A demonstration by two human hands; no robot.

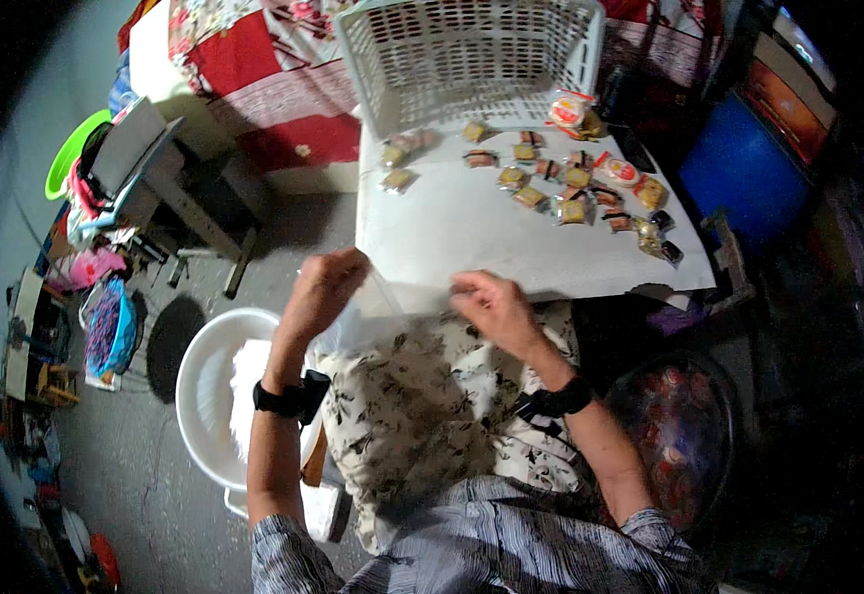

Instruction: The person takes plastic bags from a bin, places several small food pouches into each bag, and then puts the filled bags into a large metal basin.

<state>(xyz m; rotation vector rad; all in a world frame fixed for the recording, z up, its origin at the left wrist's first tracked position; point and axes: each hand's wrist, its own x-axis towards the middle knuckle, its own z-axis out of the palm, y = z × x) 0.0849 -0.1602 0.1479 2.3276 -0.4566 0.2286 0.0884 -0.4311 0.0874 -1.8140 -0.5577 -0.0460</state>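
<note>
My left hand is closed on a clear plastic bag, which hangs between my hands above my lap. My right hand is to the bag's right with its fingers curled. It is blurred, and I cannot see whether anything is between its fingertips. Both hands are just off the near edge of a white table. Small wrapped snacks lie on it: yellow packets, pinkish-brown ones with dark bands, and a round packet with a red and white wrapper. Two more yellow packets lie at the left.
A white plastic basket lies tipped toward me at the table's back. Left of my legs is a white tub with white contents. At the right are a dark round tub of wrapped items and a blue bin.
</note>
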